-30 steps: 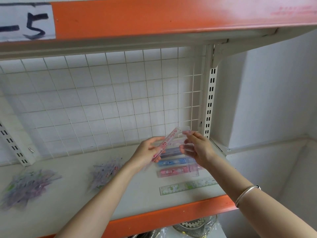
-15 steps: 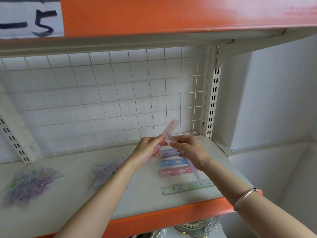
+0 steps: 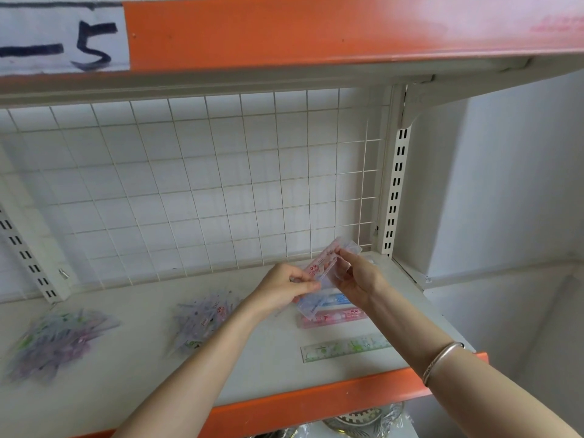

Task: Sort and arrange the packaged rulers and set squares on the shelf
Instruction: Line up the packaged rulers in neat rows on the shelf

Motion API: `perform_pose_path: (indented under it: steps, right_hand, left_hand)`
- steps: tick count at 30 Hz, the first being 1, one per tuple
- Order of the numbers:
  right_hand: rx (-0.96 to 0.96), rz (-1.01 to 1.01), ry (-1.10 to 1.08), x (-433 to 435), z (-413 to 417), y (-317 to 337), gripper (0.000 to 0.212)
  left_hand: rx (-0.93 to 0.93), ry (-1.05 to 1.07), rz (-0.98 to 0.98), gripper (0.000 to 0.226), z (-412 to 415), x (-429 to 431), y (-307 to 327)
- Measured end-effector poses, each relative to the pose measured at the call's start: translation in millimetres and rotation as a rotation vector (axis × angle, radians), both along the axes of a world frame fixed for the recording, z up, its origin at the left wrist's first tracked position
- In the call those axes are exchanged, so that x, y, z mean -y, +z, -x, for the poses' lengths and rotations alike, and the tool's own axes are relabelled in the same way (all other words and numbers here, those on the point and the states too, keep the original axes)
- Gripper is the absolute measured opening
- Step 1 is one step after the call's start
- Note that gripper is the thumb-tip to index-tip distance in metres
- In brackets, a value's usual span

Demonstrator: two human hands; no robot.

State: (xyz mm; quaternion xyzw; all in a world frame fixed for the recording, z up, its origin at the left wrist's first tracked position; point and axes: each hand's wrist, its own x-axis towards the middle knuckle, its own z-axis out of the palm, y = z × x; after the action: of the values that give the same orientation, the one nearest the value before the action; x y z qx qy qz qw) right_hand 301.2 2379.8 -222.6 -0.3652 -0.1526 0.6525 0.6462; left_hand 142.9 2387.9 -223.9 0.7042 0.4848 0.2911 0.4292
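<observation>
Both my hands hold packaged rulers above the white shelf [image 3: 132, 384]. My left hand [image 3: 284, 287] pinches the lower end of a pink packaged ruler [image 3: 322, 263] that slants up to the right. My right hand [image 3: 355, 278] grips the clear packet around it, with a bluish packet [image 3: 311, 303] hanging below. Under my hands lie a blue ruler [image 3: 341, 299], a pink ruler [image 3: 331, 317] and a green ruler [image 3: 347, 346], side by side. Two loose heaps of packaged set squares sit further left: one in the middle [image 3: 202, 320], one at the far left [image 3: 57, 339].
A white wire grid [image 3: 189, 191] backs the shelf. An orange upper shelf edge [image 3: 316, 30] carries a paper label with "5". A slotted upright [image 3: 395, 191] stands at the right. The front edge [image 3: 316, 403] is orange; packaged goods [image 3: 363, 418] show below it.
My hands have drawn close together, and the right hand now grips the packet beside the pink ruler. The bluish packet has dropped lower, hanging under my left hand.
</observation>
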Motion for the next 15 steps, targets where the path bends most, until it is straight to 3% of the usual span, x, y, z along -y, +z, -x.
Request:
perform_pose_path:
  steps: [9, 15]
  right_hand:
    - [0.227, -0.046, 0.053, 4.0, -25.9, -13.1, 0.009]
    - [0.752, -0.213, 0.068, 6.7, -32.3, -13.7, 0.025]
  left_hand:
    - [0.070, 0.123, 0.038, 0.018, 17.5, -18.2, 1.7]
    - [-0.004, 0.121, 0.048, 0.011, 25.4, -26.0, -1.6]
